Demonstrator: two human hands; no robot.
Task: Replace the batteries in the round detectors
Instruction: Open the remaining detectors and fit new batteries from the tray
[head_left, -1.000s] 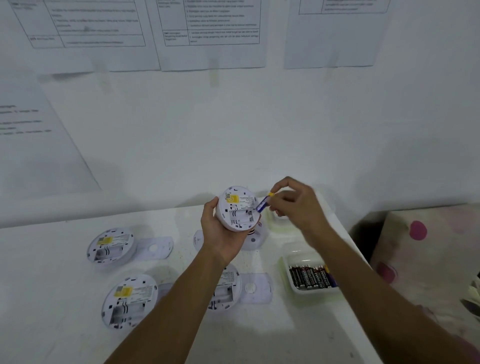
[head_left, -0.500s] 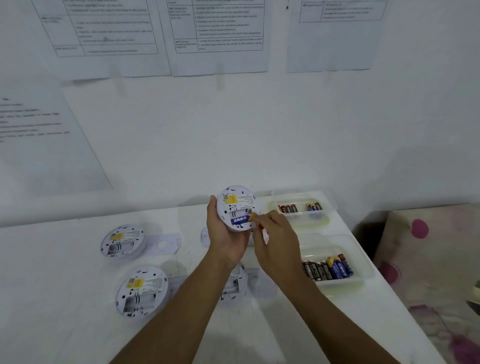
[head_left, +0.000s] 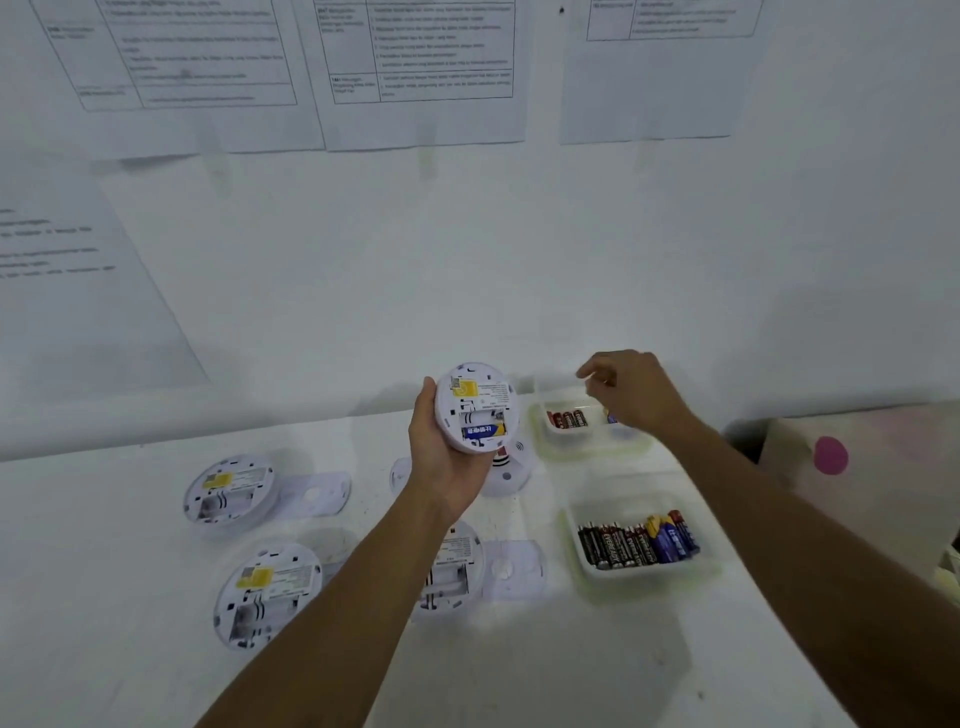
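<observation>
My left hand (head_left: 441, 457) grips the detector (head_left: 477, 408), one battery (head_left: 483, 431) seated — right fingers (head_left: 592, 371) loosely spread, empty, over the far tray (head_left: 587, 447) — next I'd pinch a second cell.

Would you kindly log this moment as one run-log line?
left hand: holds detector | blue battery: seated | right hand: empty, over far tray

A white wall (head_left: 519, 270) fills the upper part of the view, with printed paper sheets (head_left: 421, 67) bearing ruled tables stuck along its top and another sheet (head_left: 78, 291) on the left wall face where the corner turns. Below it runs a white table (head_left: 104, 623), its surface slightly scuffed, lit evenly by soft, cool light with faint shadows. To the right of the table lies a pale fabric (head_left: 872, 467) with a pink dot.
</observation>
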